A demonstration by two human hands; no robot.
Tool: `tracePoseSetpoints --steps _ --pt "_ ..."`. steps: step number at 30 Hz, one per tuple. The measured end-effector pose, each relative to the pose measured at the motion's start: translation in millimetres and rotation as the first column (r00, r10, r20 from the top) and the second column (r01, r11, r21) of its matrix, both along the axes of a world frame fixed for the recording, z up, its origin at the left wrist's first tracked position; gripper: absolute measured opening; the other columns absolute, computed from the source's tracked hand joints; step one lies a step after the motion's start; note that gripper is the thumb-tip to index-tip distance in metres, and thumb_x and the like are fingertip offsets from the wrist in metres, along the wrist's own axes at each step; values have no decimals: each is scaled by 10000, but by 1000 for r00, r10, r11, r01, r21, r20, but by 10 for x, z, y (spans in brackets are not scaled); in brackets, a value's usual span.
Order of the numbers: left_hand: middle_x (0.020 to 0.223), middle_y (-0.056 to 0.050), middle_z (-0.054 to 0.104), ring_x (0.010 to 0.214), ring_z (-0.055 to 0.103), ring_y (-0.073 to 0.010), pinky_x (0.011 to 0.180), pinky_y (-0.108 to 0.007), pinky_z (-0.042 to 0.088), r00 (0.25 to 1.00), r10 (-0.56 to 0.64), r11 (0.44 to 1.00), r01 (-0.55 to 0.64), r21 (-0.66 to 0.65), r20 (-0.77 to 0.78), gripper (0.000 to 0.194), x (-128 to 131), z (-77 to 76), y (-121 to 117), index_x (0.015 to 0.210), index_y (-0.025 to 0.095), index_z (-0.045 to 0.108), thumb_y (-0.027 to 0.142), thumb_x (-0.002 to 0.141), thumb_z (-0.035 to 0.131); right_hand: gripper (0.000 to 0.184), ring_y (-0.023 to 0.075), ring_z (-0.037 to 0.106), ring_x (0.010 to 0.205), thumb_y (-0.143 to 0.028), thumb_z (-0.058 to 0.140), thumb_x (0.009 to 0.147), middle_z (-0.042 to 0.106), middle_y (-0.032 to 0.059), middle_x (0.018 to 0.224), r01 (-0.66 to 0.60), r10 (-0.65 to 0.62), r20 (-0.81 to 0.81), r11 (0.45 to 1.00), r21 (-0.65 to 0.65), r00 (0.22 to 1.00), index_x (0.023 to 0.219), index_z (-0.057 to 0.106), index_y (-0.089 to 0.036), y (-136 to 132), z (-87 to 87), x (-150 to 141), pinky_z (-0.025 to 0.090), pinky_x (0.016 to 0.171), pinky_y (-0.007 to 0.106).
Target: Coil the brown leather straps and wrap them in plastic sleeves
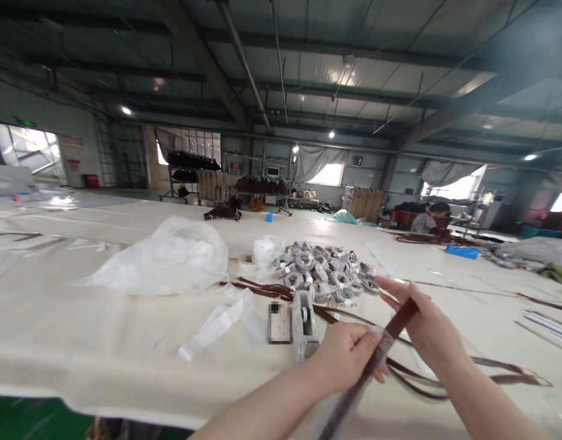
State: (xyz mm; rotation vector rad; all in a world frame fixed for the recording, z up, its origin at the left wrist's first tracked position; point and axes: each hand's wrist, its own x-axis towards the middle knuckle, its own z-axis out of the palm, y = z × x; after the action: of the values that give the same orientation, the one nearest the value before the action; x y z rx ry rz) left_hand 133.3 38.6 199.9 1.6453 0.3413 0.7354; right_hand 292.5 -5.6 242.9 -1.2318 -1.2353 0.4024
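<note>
A brown strap [402, 318] runs slantwise between my hands, and its lower stretch looks greyish, as if covered in thin film. My left hand [349, 354] is closed on it partway along, thumb on top. Near its upper end my right hand [432, 330] pinches it under the thumb, with the other fingers reaching out to the left. More brown straps [418, 382] with a metal buckle lie on the table below and behind my hands. Beside my left hand stands a grey tape dispenser [305, 324]. A small blurred-out rectangular object [280, 322] is left of it.
A heap of coiled, wrapped straps [322, 269] lies beyond my hands. To its left are a tape roll [248, 261], a translucent plastic bag [171, 253] and white strips [214, 327]. Blue pieces [462, 252] rest farther right. The pale table's front edge [125, 410] shows lower left.
</note>
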Motion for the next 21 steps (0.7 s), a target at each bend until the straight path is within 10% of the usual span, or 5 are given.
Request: tracePoseSetpoints --steps 6,11,16,21 --pt "584 -66 656 484 612 -154 483 -236 487 990 31 997 -40 67 137 660 140 340 87 661 143 624 742 856 429 599 244 726 713 -672 536 857 733 106 1173 -179 178 -25 961 -210 984 1253 671 -243 -2 247 -78 592 632 391" --pt "560 -45 641 443 589 -136 420 -207 446 996 23 996 -29 80 84 680 210 422 110 673 142 622 782 818 442 501 295 687 1032 -633 653 806 768 122 1042 -54 67 -168 995 82 983 1040 723 -196 20 551 -50 545 882 398" --pt "642 -84 690 498 632 -156 450 -228 488 988 58 993 -71 94 142 677 202 569 148 709 124 651 754 845 443 514 146 553 457 -617 535 884 744 85 943 -280 262 -149 952 -120 954 1139 699 -202 -42 649 -139 459 417 303" --pt "657 -79 701 548 655 -157 538 -241 524 977 63 981 -98 168 202 629 81 670 154 722 123 675 688 889 453 539 168 498 528 -568 567 877 494 -29 525 -362 349 -105 920 -151 931 1187 707 -149 -85 536 -230 435 498 287"
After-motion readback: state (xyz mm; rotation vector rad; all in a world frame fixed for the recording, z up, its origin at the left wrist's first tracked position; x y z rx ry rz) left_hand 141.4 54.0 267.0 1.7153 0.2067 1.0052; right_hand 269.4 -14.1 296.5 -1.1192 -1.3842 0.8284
